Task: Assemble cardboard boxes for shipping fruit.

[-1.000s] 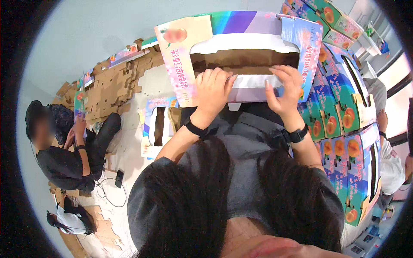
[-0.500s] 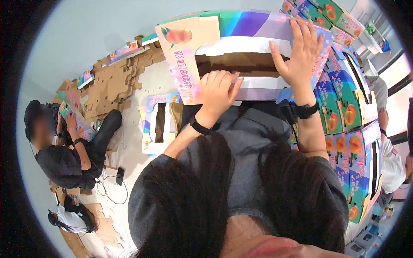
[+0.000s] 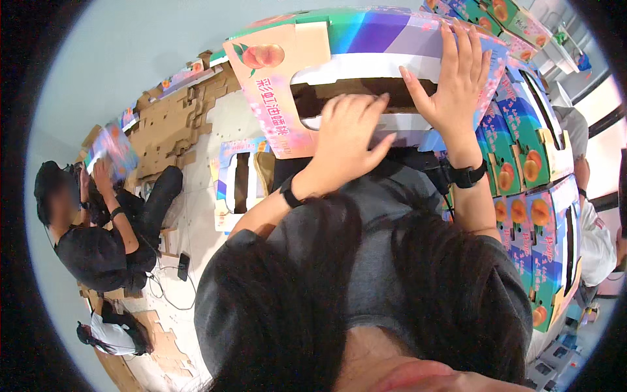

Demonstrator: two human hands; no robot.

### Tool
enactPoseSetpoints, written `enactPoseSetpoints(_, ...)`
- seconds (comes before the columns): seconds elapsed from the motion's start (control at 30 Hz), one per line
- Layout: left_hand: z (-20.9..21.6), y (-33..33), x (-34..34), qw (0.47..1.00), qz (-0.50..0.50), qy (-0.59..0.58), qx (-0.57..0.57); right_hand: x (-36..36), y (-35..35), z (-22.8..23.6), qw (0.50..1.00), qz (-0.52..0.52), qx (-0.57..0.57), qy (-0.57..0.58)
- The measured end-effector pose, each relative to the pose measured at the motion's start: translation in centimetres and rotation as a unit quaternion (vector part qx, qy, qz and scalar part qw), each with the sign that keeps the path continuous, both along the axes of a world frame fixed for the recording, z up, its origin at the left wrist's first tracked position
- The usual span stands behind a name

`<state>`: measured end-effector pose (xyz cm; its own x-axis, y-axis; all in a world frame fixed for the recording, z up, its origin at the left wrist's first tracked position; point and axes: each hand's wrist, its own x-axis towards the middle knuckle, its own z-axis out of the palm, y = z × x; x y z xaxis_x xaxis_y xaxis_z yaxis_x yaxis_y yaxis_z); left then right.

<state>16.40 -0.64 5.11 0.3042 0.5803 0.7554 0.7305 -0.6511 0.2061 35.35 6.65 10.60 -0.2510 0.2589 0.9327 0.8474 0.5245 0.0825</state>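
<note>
A printed cardboard fruit box [image 3: 362, 65] lies across in front of me, with peach pictures and bands of green, blue, purple and pink. A long slot [image 3: 313, 98] in its upper panel shows the brown inside. My left hand [image 3: 346, 140] is over the slot's near edge, its fingers stretched out and its thumb apart. Whether its fingertips touch the board I cannot tell. My right hand [image 3: 454, 98] lies flat on the right end of the panel, fingers spread toward the far edge and thumb by the slot.
Similar boxes [image 3: 532, 163] are stacked on my right. Another slotted box [image 3: 241, 183] stands on the floor to my left, near flattened cardboard [image 3: 157, 130]. A co-worker [image 3: 98, 242] sits there handling a box [image 3: 117, 150]; a phone [image 3: 184, 266] with a cable lies close by.
My left hand has uncurled from the slot's near edge, its fingers now reaching across the slot. The box has shifted slightly away from me. The co-worker's box has turned and risen.
</note>
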Motion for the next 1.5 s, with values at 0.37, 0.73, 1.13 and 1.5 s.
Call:
enactPoseSetpoints(0.37, -2.7, 3.1, 5.6, 0.996, -0.010, 0.072, -0.042, 0.4, -2.9, 1.5, 0.997, -0.006, -0.070, -0.040)
enactPoseSetpoints(0.73, -3.4, 3.9, 6.9, 0.995, 0.032, 0.094, -0.031, 3.5, -3.1, 0.7, 0.988, 0.128, -0.083, -0.004)
enactPoseSetpoints(1.13, -6.5, 3.0, 7.2, 0.994, -0.004, 0.026, 0.105, 2.8, -8.7, -1.7, 0.466, 0.501, -0.615, 0.392)
enactPoseSetpoints(1.5, -6.9, 2.8, 7.2, 0.995, -0.043, 0.083, -0.026, 1.8, -7.4, -3.2, 0.168, 0.663, -0.541, 0.489)
